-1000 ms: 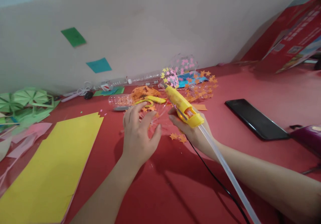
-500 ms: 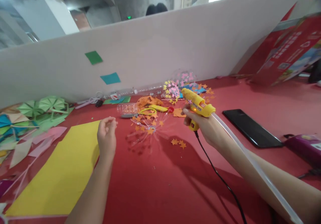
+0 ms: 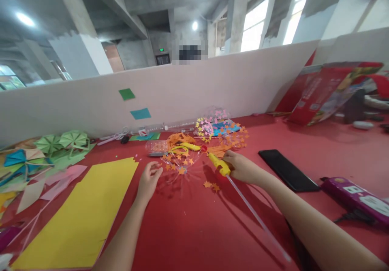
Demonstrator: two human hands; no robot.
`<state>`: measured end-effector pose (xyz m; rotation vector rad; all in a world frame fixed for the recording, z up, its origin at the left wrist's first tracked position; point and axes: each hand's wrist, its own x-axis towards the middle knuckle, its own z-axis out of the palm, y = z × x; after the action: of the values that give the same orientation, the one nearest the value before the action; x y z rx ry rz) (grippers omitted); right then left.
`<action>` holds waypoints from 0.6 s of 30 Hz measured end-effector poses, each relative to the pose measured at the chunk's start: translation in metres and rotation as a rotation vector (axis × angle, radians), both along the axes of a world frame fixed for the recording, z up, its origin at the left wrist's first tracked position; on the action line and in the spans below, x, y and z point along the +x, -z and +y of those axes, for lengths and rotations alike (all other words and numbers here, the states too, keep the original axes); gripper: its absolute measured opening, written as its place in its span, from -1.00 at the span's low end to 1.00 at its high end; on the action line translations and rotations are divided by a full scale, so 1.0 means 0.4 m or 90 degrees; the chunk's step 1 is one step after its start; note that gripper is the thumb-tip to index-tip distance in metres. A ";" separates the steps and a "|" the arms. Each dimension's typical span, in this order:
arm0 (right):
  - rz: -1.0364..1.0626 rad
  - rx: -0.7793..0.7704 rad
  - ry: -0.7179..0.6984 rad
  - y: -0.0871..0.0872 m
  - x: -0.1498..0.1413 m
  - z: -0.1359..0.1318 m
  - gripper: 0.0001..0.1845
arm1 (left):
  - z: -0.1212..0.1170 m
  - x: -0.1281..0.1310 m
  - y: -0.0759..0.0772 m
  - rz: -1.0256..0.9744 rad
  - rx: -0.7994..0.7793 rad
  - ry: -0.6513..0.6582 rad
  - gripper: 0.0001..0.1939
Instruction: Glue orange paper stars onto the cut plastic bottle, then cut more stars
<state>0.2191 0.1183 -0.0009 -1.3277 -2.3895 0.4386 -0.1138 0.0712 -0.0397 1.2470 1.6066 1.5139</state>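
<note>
My right hand is wrapped round a yellow hot glue gun, its nozzle pointing away from me and down. A long clear glue stick sticks out of its back. My left hand is open, fingers loosely curved and thumb apart, with nothing seen in it. It is close to a clear plastic bottle piece cut into splayed strips, with orange paper stars on it; I cannot tell whether it touches a strip. Loose orange stars lie on the red table between my hands.
Yellow card lies left, beside folded paper umbrellas. Yellow-handled scissors, a clear bottle and star-covered plastic pieces stand behind. On the right are a black phone, a purple power strip and a red box.
My right hand has brought the glue gun lower and tipped its nozzle down. My left hand has moved right, up to the starred bottle piece. The view has tilted up.
</note>
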 end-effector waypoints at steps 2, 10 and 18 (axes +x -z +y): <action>-0.057 0.017 0.002 0.017 0.006 0.009 -0.87 | 0.002 -0.003 0.003 0.004 0.003 -0.001 -0.59; -0.087 0.000 0.023 0.045 0.023 0.044 -0.71 | -0.001 0.003 -0.002 -0.019 0.015 0.002 -0.60; 0.102 -0.190 0.099 -0.033 -0.071 0.037 -0.71 | 0.000 0.005 -0.010 -0.103 -0.027 -0.011 -0.65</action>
<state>0.1907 0.1331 0.0124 -1.5263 -2.1317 0.8488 -0.1117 0.0713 -0.0357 1.0620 1.5397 1.5428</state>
